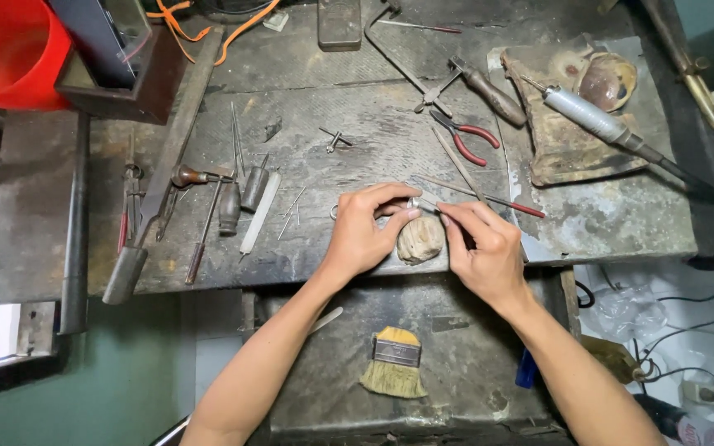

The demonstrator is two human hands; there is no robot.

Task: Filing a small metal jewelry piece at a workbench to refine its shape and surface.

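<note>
Two hands meet over the front edge of my scarred metal workbench point(357, 124), where a worn wooden bench peg point(420, 239) juts toward me so small work has something firm under it. At nine o'clock from the peg, gravers and files point(208, 206) lie in a loose row with their handles toward me, within reach of the left arm, and a long flat file point(167, 165) slants beside them. My left hand point(361, 235) is closed, thumb and forefinger pinching a small silvery piece point(415, 202) just above the peg's top; what kind of piece it is I cannot make out, since it is tiny and half hidden by fingertips. My right hand point(481, 248) is curled shut around a slim tool whose tip touches that piece, held low and close like a pencil, seemingly for control. At six o'clock a bristle brush point(394, 363) rests on the lower tray. At one o'clock, red-handled pliers point(466, 136) lie just off the right hand. At two o'clock, a rotary handpiece point(597, 116) rests on a stained pad point(564, 157), its cord trailing off to the right.
</note>
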